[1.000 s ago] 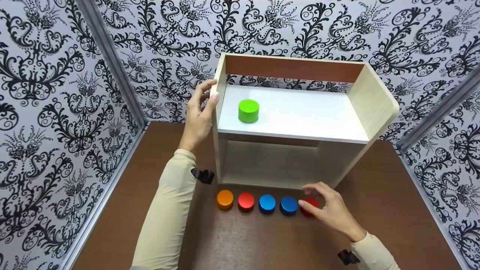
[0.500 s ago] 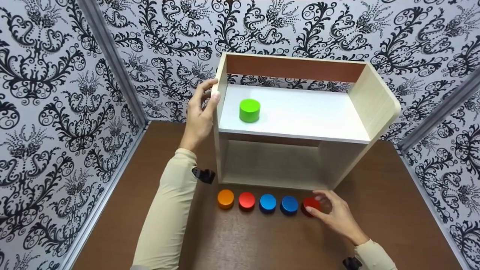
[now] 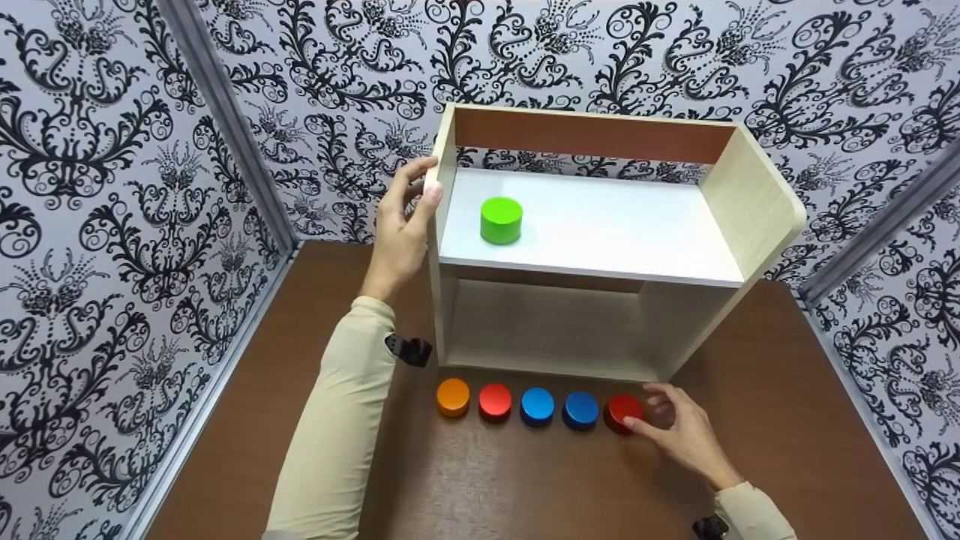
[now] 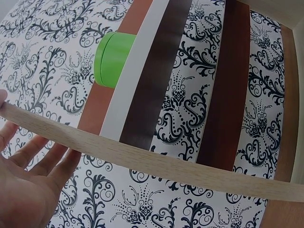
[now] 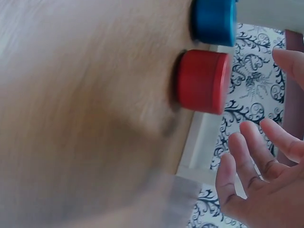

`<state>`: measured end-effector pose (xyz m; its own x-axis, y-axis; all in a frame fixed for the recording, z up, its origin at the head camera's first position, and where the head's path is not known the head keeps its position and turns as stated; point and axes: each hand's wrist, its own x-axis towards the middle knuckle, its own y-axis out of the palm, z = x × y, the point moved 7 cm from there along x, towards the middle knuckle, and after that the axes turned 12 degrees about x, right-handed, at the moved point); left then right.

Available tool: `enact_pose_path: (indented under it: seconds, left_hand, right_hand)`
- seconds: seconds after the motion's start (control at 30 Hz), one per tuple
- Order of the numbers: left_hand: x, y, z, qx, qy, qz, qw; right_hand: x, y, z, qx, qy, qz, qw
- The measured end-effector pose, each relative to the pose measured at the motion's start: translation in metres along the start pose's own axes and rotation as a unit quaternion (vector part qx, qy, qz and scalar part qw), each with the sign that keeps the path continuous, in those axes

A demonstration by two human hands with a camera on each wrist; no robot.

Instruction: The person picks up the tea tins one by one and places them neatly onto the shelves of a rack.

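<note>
My left hand [image 3: 401,225] holds the left side panel [image 4: 137,159] of a pale wooden shelf unit, its thumb at the panel's front edge and its fingers on the outer side. Over the right end of a row of short cylinders is my right hand [image 3: 686,431], fingers spread and slightly bent around nothing. Nearest to it is a dark red cylinder [image 5: 202,80] with a seam near its top, standing on the table; a gap shows between them in the right wrist view. A blue cylinder [image 5: 213,21] stands beside the red one.
A bright green cylinder [image 3: 501,220] stands on the white upper shelf [image 3: 615,225]. Left of the dark red cylinder, the row holds two blue ones, a red one [image 3: 495,402] and an orange one [image 3: 453,397], in front of the unit. Patterned walls [image 3: 135,225] enclose the brown table [image 3: 480,480].
My right hand has drawn back to the right, uncovering more of the dark red cylinder. My left hand stays on the side panel, and the cylinders keep their places.
</note>
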<state>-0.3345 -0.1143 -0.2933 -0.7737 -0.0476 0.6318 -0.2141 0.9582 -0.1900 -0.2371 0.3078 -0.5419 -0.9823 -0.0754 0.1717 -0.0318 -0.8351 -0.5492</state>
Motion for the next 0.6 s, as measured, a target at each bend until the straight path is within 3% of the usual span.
enact_pose_path:
  seconds: [0.37, 0.6]
  left_hand:
    - [0.000, 0.000, 0.001, -0.003, -0.004, 0.002, 1.0000]
    - [0.000, 0.000, 0.001, 0.003, -0.004, 0.001, 1.0000]
  right_hand:
    - [-0.003, 0.004, -0.024, -0.002, 0.069, 0.033, 0.997]
    - [-0.004, 0.010, -0.035, 0.002, 0.089, 0.057, 0.994]
